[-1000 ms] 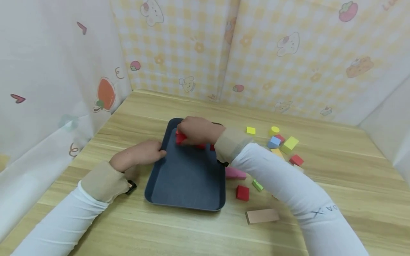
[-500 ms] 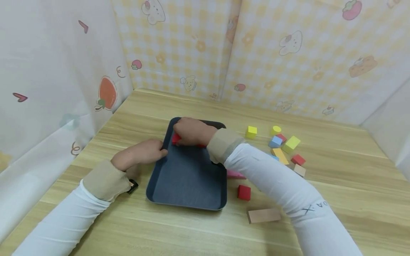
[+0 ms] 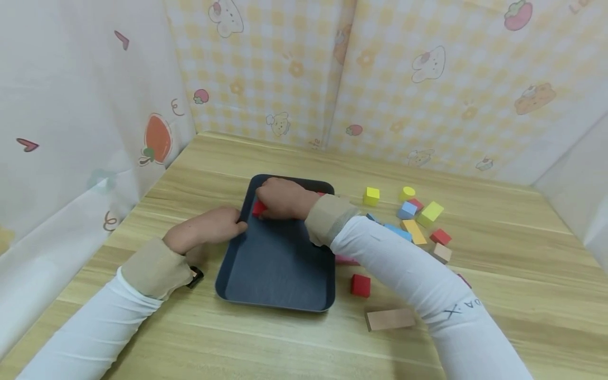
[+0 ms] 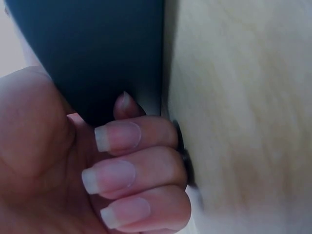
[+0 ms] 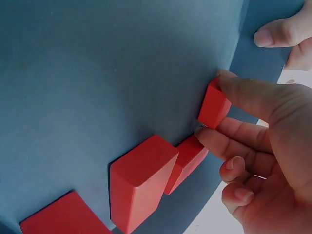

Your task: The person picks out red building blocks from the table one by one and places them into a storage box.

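In the head view my left hand (image 3: 209, 226) grips the left rim of a dark blue-grey tray (image 3: 275, 279), thumb over the edge. The left wrist view shows its other fingers (image 4: 153, 168) curled at the tray's outer wall. Inside the tray's far left part, my right hand (image 3: 285, 199) pinches a small red block (image 5: 213, 103) between thumb and fingertips, close to the left wall. Beside that block lie a flat red block (image 5: 187, 163), a bigger red block (image 5: 141, 178) and another red block (image 5: 68, 217), largely hidden by my hand in the head view.
Right of the tray lie a red cube (image 3: 361, 285), a pink block (image 3: 347, 259) and a plain wooden block (image 3: 390, 320). Farther back are a yellow cube (image 3: 371, 196), a blue block (image 3: 407, 210), a yellow-green block (image 3: 431, 214) and several more. Patterned curtains (image 3: 285, 74) hang behind the table.
My right hand has shifted a little left inside the tray with the red block, toward the left wall. The left hand keeps its grip on the rim.
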Available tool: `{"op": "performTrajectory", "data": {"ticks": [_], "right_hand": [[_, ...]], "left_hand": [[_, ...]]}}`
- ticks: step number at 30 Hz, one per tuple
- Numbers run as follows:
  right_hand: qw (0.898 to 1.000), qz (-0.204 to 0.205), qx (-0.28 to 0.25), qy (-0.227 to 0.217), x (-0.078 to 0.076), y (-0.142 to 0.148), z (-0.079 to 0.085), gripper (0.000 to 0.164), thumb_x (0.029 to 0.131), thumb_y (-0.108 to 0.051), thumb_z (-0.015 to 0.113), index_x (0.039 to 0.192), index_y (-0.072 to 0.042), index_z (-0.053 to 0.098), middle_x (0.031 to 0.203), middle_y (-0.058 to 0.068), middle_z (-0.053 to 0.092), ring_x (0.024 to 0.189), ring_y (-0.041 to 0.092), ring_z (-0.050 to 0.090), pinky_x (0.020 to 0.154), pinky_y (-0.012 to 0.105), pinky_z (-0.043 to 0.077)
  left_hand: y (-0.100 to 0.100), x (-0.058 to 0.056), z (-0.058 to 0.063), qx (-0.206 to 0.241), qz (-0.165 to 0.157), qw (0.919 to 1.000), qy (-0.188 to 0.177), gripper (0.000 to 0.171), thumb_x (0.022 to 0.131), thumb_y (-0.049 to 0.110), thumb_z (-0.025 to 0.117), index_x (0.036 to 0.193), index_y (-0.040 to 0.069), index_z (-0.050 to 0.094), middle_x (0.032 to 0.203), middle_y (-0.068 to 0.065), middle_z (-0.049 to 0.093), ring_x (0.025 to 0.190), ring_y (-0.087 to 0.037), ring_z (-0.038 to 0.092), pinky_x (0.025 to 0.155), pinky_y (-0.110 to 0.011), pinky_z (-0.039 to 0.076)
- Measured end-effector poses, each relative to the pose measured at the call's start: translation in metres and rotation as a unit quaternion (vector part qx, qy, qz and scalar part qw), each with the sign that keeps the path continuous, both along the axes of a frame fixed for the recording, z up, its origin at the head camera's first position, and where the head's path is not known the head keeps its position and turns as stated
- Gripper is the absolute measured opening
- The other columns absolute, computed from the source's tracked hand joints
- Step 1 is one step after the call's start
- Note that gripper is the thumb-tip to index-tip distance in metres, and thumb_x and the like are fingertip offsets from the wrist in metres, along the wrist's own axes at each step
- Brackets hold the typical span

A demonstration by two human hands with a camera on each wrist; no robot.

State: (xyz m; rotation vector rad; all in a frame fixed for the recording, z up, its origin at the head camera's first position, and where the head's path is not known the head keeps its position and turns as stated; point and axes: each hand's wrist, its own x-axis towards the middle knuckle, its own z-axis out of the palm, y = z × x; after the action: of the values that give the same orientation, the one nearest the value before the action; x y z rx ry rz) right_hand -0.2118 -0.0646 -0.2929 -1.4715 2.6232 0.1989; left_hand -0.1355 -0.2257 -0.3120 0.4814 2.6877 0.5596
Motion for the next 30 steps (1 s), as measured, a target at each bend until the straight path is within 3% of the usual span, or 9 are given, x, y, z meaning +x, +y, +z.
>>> {"op": "performTrajectory", "data": {"ticks": [12, 15, 19, 30], "right_hand": [[0.999, -0.016, -0.013, -0.042, -0.005, 0.013, 0.012, 0.036, 0.083, -0.044, 0.063, 0.096, -0.01, 0.062, 0.083, 0.002, 0.057, 0.072, 0.015, 0.049, 0.065, 0.026, 0.041], [0.999, -0.017, -0.009, -0.038, -0.003, 0.02, 0.018, 0.04, 0.083, -0.043, 0.064, 0.104, -0.009, 0.062, 0.091, 0.002, 0.06, 0.078, 0.013, 0.05, 0.072, 0.025, 0.043], [1.0, -0.01, -0.004, -0.02, 0.005, 0.033, 0.027, 0.044, 0.083, -0.04, 0.064, 0.113, -0.008, 0.062, 0.104, 0.004, 0.063, 0.087, 0.012, 0.053, 0.082, 0.025, 0.045], [0.999, -0.006, -0.034, 0.002, 0.031, 0.067, 0.047, 0.042, 0.085, -0.038, 0.063, 0.116, -0.009, 0.061, 0.11, 0.005, 0.061, 0.098, 0.016, 0.049, 0.087, 0.029, 0.043]], "left_hand": [[0.0, -0.001, -0.002, 0.0, 0.01, 0.9999, -0.004, 0.025, 0.094, 0.019, 0.039, 0.083, 0.003, 0.055, 0.067, -0.004, 0.045, 0.061, -0.018, 0.045, 0.061, -0.032, 0.037], [0.0, -0.001, -0.001, 0.002, 0.013, 0.9999, -0.009, 0.025, 0.095, 0.019, 0.039, 0.081, 0.005, 0.054, 0.066, -0.004, 0.043, 0.06, -0.018, 0.044, 0.059, -0.031, 0.037], [0.001, -0.001, 0.001, -0.002, 0.015, 0.9997, -0.017, 0.025, 0.095, 0.02, 0.039, 0.083, 0.004, 0.054, 0.068, -0.005, 0.045, 0.062, -0.018, 0.045, 0.06, -0.032, 0.037], [0.001, -0.001, -0.001, -0.009, 0.014, 0.9998, -0.011, 0.027, 0.095, 0.02, 0.04, 0.091, -0.001, 0.057, 0.075, -0.008, 0.051, 0.068, -0.02, 0.048, 0.065, -0.035, 0.039]]}}
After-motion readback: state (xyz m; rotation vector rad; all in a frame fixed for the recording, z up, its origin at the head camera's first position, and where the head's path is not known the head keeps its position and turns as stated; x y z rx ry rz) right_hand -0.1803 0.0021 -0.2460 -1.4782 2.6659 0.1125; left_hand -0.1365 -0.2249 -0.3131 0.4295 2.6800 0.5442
